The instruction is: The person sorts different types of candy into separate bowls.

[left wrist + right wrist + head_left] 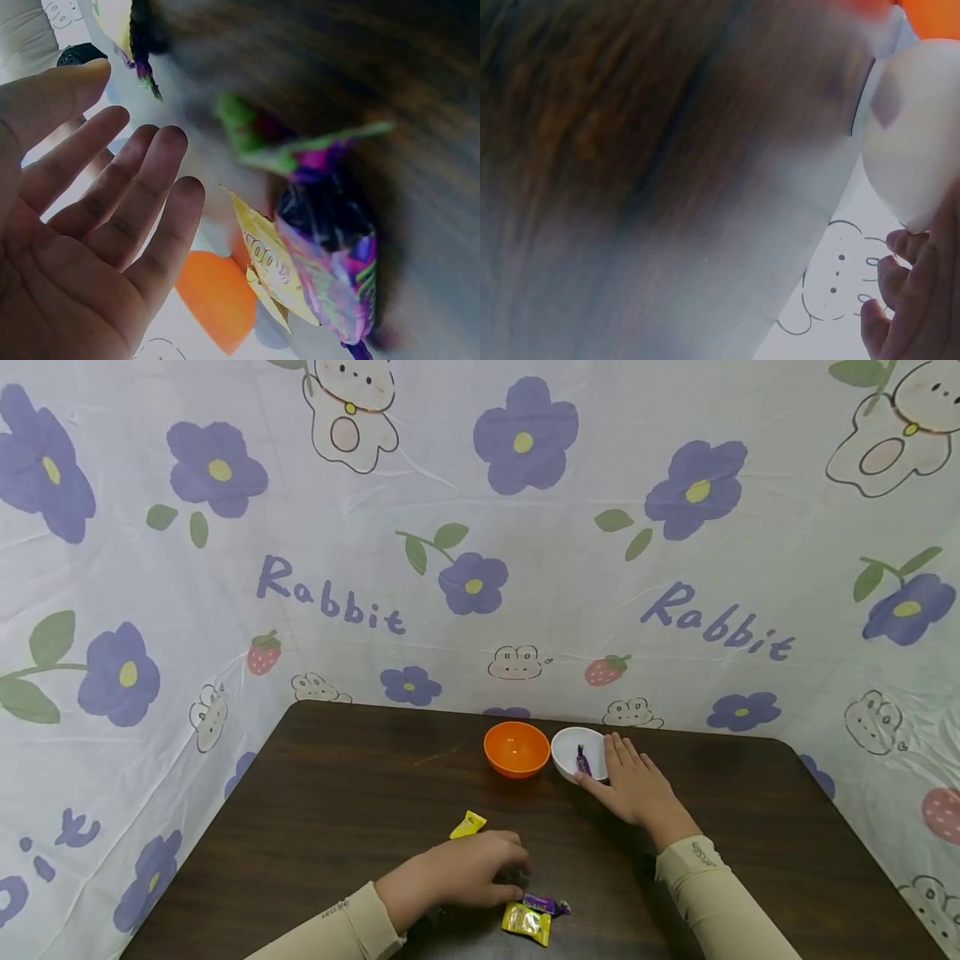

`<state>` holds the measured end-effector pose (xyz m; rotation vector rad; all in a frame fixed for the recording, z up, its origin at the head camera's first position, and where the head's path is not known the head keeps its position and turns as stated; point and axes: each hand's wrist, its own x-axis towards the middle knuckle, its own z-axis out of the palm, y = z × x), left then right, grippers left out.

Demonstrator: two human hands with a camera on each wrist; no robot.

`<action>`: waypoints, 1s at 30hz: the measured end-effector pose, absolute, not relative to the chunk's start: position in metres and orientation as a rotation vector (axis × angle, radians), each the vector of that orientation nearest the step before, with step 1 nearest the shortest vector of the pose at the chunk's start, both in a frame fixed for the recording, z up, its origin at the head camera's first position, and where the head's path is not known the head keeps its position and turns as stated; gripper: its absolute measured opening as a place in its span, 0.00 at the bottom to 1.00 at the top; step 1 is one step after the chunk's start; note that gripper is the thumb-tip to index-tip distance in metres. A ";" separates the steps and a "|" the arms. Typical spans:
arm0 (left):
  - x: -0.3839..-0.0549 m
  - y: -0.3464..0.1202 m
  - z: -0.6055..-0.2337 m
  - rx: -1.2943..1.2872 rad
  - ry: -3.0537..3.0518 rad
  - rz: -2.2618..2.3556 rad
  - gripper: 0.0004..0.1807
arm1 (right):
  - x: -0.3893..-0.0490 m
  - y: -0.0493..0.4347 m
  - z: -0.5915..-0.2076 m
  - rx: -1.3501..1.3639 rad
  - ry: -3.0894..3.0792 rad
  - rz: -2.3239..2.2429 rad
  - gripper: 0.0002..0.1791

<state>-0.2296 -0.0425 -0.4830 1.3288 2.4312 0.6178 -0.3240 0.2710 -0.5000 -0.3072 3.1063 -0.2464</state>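
Note:
My left hand [468,868] is low over the table, fingers loosely bent and apart, with nothing held in the palm. By its thumb lie a purple-wrapped candy [546,905] and a yellow-wrapped candy [527,923]. Another yellow candy [468,824] is just beyond the knuckles. In the left wrist view, a purple candy with green ends [330,255] lies beside the fingers; the hand hides it from the head view. My right hand [637,785] rests against the right side of a white bowl [562,747], fingers straight. Inside that bowl is a purple-wrapped candy [582,760].
An orange bowl [516,750] stands at the left of the white one, close by it. Both are near the far edge of the dark wooden table [360,760]. A patterned cloth [570,568] hangs behind and along the sides.

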 end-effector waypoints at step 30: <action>-0.224 -0.047 -0.489 1.374 2.437 0.578 0.12 | -0.325 0.271 -0.502 -0.312 3.111 -0.237 0.61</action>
